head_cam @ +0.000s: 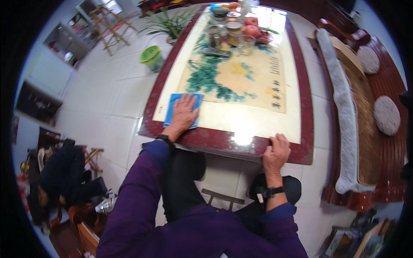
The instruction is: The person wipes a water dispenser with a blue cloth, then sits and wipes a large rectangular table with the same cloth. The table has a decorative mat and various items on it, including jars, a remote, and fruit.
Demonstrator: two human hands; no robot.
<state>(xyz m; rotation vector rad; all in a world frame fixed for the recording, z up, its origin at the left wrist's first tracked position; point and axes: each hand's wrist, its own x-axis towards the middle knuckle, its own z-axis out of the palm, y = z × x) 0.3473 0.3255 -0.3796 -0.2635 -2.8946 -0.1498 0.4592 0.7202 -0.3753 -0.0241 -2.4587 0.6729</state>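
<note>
My left hand lies flat, fingers slightly spread, on a folded blue cloth at the near left corner of a table with a dark red border. My right hand rests on the table's near edge towards the right, its fingers bent and no object visible in it. Between and beyond my hands, a painted sheet with green leaves, a pale flower and writing lies on the cream tabletop. Glare falls on the near edge between my hands.
Glass jars, red fruit and a drinking glass stand at the table's far end. Left are a green bin, a potted plant and a wooden stepladder. A wooden bench stands right; a crouching person is lower left.
</note>
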